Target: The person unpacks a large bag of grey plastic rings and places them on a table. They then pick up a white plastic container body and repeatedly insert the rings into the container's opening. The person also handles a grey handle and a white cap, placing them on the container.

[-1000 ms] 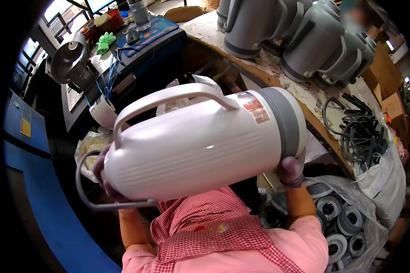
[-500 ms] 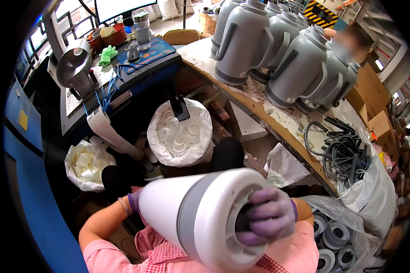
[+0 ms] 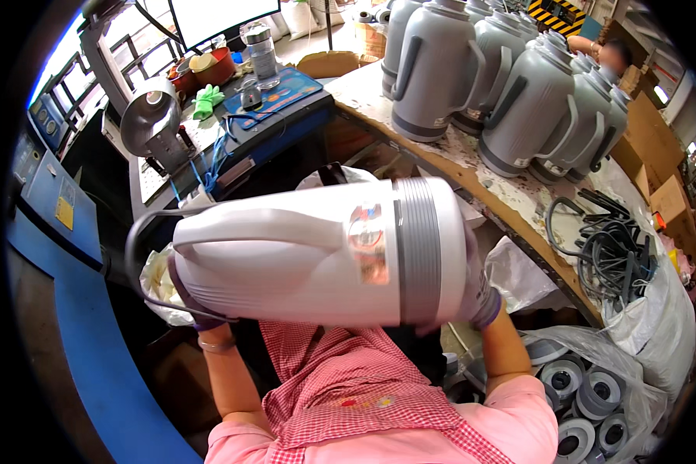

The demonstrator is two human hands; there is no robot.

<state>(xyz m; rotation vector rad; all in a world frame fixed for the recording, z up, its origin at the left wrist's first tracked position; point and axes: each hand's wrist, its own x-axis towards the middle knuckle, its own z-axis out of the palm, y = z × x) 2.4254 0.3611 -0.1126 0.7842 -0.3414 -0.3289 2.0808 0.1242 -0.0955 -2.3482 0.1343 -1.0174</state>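
White flask (image 3: 301,259) lies sideways over the lap, left hand (image 3: 189,298) clasping its top end, right hand (image 3: 472,290) its grey base. Grey flasks (image 3: 510,85) stand on bench (image 3: 472,174) beyond; cables (image 3: 607,251) right; flask hides the lap.

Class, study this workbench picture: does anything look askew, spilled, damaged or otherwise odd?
The white flask lies on its side between the left hand and right hand, while the grey flasks stand upright on the bench. The bench top looks stained and chipped, and black cables lie in a loose tangle. Nothing looks spilled.
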